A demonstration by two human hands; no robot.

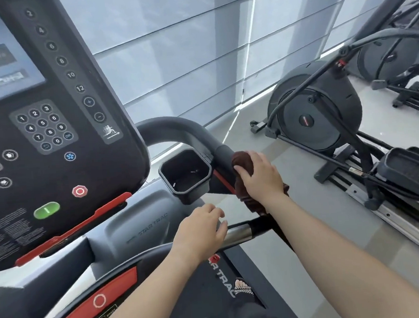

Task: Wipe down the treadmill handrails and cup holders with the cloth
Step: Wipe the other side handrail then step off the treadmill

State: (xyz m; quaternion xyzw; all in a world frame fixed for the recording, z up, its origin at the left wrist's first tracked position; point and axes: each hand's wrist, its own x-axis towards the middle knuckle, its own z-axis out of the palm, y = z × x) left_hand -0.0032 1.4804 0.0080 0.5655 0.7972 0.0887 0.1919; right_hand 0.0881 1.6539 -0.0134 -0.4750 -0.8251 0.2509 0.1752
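Observation:
A dark brown cloth (241, 162) is wrapped over the treadmill's right handrail (186, 129), a thick dark grey bar that curves down from behind the console. My right hand (261, 177) presses down on the cloth and grips it around the rail. Just left of it sits the black square cup holder (206, 178), with nothing inside. My left hand (201, 233) rests lower down on the silver end of the front grip bar (238, 234), fingers curled loosely over it.
The treadmill console (51, 136) with screen, keypad, green and red buttons fills the left. A red stop bar (99, 301) lies below. An elliptical machine (317, 110) stands on the floor to the right, another behind it. My sandalled feet (242, 290) are on the belt.

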